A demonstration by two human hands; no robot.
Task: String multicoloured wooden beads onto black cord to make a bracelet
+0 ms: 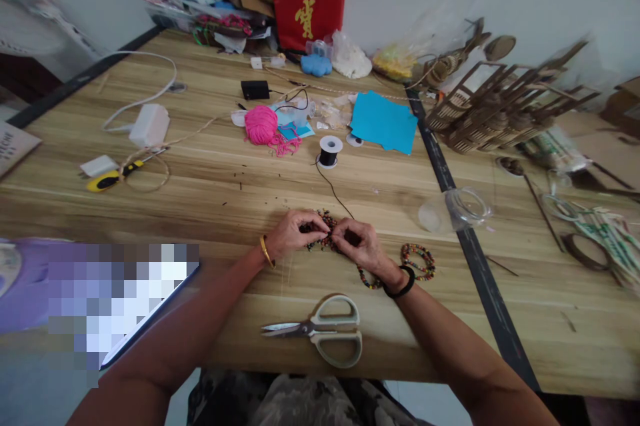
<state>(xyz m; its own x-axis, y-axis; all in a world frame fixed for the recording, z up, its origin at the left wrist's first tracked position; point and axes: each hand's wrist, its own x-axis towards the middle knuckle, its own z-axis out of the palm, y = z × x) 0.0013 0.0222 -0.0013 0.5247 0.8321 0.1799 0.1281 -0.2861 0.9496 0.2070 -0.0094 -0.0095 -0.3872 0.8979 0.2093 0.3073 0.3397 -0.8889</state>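
My left hand (295, 231) and my right hand (361, 244) meet over a small heap of dark, multicoloured beads (325, 221) on the wooden table (210, 186). Both hands pinch at a beaded strand there. A thin black cord (334, 194) runs from the beads up to a black thread spool (330, 150). One finished bead bracelet (419, 261) lies just right of my right wrist. Another bracelet (369, 279) lies partly under that wrist. Scissors with pale handles (325, 329) lie closed near the front edge.
A clear plastic jar (457, 209) lies on its side at the right. A pink yarn ball (261, 125), blue paper (383, 121), a white charger (149, 125), a yellow utility knife (106, 179) and wooden model parts (500, 106) sit farther back. A blurred object (100, 299) covers the front left.
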